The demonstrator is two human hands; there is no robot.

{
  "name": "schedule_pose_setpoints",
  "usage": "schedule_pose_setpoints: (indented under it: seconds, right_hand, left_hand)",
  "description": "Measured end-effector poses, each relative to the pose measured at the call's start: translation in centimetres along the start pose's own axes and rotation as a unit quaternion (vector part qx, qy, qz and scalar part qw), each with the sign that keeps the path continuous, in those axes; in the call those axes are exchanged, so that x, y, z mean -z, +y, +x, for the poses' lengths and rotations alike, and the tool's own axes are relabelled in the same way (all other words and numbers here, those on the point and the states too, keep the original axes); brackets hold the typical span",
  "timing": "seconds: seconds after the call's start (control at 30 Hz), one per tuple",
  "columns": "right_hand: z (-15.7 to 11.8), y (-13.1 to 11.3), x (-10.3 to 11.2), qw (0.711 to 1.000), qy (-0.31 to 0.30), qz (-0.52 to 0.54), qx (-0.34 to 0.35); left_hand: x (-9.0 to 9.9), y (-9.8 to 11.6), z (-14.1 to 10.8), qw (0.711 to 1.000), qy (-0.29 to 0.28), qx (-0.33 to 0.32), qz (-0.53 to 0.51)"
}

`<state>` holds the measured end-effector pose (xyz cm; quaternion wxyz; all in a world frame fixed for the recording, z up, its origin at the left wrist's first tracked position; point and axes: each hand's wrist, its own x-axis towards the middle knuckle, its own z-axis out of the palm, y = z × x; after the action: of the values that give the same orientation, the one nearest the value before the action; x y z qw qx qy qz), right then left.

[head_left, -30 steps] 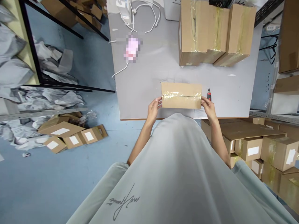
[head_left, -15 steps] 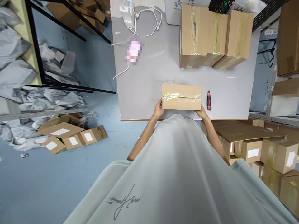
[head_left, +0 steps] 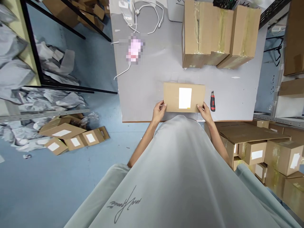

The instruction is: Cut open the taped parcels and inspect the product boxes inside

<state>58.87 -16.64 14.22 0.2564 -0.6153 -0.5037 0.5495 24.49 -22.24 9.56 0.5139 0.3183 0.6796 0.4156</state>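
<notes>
A small cardboard box (head_left: 171,96) is at the front edge of the table, a white label (head_left: 185,98) showing on its upward face. My left hand (head_left: 159,111) grips its left end, thumb on the face and the other fingers partly hidden. At the opposite end my right hand (head_left: 204,112) holds the box the same way, thumb over the lower right corner. Just right of the box lies a red and black utility knife (head_left: 212,101). Whether the box touches the tabletop is hard to tell.
Three taped cardboard boxes (head_left: 220,34) stand at the table's (head_left: 147,72) back right. White cables (head_left: 154,15) and a blurred, glowing device (head_left: 135,50) lie at the left. Stacked cartons (head_left: 258,152) fill the floor at right; grey bags (head_left: 54,99) are at left.
The box has turned over in my hands: its taped side faced up before, and the labelled side shows now. My thumbs have come onto the upper face.
</notes>
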Motion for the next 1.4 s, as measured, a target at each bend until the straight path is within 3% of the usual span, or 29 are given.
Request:
schedule_pose_setpoints:
  seconds: [0.17, 0.33, 0.5, 0.77, 1.0, 1.17, 1.27, 1.4]
  right_hand:
    - [0.1, 1.1, 0.8, 1.000, -0.019, -0.001, -0.010]
    - [-0.2, 4.3, 1.8, 0.997, 0.018, -0.015, -0.078]
    - [-1.1, 5.9, 0.9, 0.994, -0.012, -0.070, -0.077]
    - [-2.1, 4.0, -0.3, 0.995, 0.021, -0.087, -0.032]
    - [-0.8, -1.0, 2.0, 0.991, 0.096, -0.082, 0.052]
    - [-0.4, -3.0, 3.4, 0.986, 0.105, -0.112, 0.069]
    - [-0.7, -2.4, 3.1, 0.987, 0.095, -0.113, 0.058]
    - [-1.2, -0.7, 2.2, 0.992, 0.078, -0.089, 0.040]
  left_hand:
    - [0.6, -0.8, 0.5, 1.000, -0.017, 0.016, 0.001]
    - [1.0, -2.6, 0.5, 0.996, 0.012, 0.083, -0.020]
    - [0.6, -3.8, -0.1, 0.995, -0.003, 0.090, 0.047]
    - [0.5, -2.5, -1.0, 0.997, 0.014, 0.071, 0.035]
    - [0.5, 2.8, -1.5, 0.997, 0.052, -0.048, 0.022]
    - [1.0, 5.9, -2.1, 0.996, 0.038, -0.071, 0.047]
    - [1.2, 5.4, -2.2, 0.997, 0.043, -0.051, 0.045]
    - [1.3, 3.1, -1.8, 0.999, 0.049, 0.004, 0.021]
